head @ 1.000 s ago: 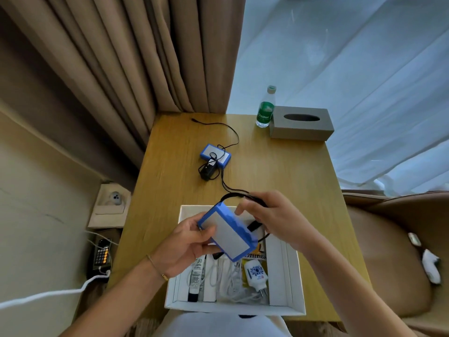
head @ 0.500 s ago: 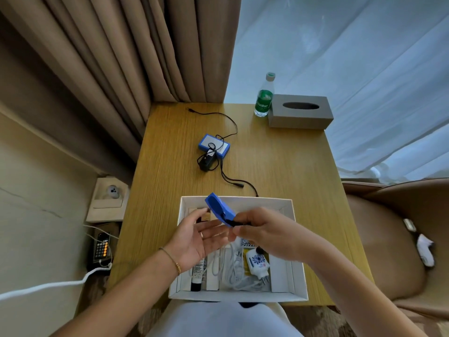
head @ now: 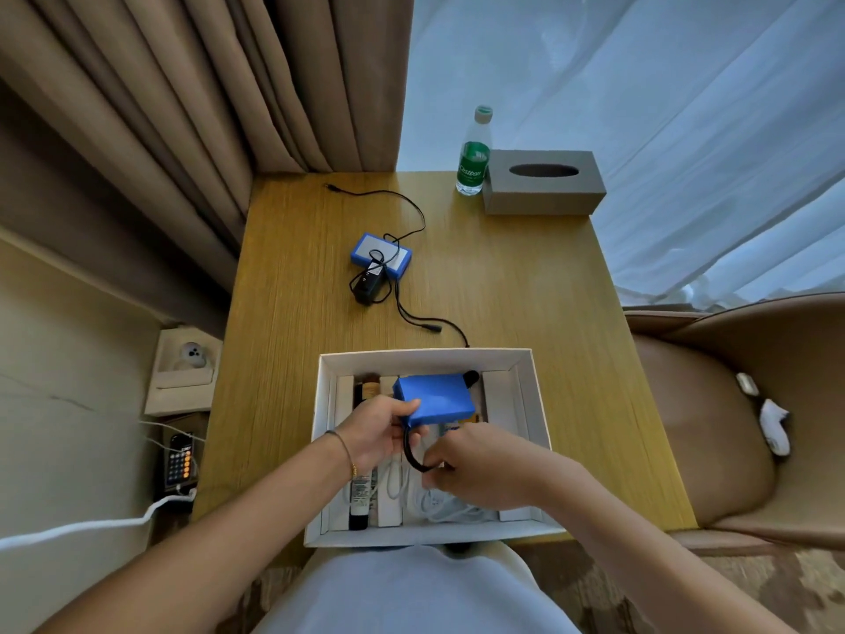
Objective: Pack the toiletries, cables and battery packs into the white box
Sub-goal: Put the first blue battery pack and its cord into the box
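The white box stands at the near edge of the wooden table. Inside it, a blue battery pack lies flat over the other contents, and my left hand grips its near left corner. My right hand pinches the pack's black cable, which loops down from the pack. Under my hands lie a dark tube, white cables and a brown-capped bottle. A second blue battery pack with a black adapter and a long black cable rests mid-table.
A green-labelled water bottle and a grey tissue box stand at the far right of the table. Brown curtains hang to the left, a tan armchair sits to the right, and a wall socket and phone are lower left.
The blue battery pack has gone from held up above the box, through on edge, to lying flat inside it. Both hands moved down into the box with it and its cable.
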A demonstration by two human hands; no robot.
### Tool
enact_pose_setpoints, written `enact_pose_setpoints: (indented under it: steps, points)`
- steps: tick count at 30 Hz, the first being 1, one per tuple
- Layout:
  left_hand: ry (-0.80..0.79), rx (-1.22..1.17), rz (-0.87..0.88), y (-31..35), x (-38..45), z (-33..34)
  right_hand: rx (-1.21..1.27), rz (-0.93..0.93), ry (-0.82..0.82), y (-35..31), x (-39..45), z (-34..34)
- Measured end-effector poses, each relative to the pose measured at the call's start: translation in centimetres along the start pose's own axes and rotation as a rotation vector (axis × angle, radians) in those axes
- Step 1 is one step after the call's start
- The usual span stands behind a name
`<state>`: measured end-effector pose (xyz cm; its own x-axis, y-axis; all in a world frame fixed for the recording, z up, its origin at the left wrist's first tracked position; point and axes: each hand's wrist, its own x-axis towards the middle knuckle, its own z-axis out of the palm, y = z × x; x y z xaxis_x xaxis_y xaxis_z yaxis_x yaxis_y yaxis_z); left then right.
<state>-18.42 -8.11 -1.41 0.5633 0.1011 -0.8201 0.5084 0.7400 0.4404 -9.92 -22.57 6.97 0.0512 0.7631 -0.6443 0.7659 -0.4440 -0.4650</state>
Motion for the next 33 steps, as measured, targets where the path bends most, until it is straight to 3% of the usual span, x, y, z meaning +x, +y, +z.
enact_pose_setpoints:
  steps: [9,14,21,26,33]
  points:
    - [-0.001,0.13,0.051,0.5,2.9,1.3,-0.012,0.114,0.018,3.3,-0.3,0.4]
    - [0.147,0.283,0.13,-0.1,4.1,2.0,-0.213,0.142,0.122,4.6,0.0,1.1]
    - [0.449,0.906,0.327,-0.1,5.1,1.6,-0.602,-0.007,0.432,5.3,-0.3,1.3]
    - [0.495,1.04,0.391,0.2,5.0,1.0,-0.63,-0.018,0.365,5.5,0.8,2.4]
    - [0.452,0.93,0.397,0.2,5.4,0.7,-0.53,0.145,0.282,6.7,1.9,3.1]
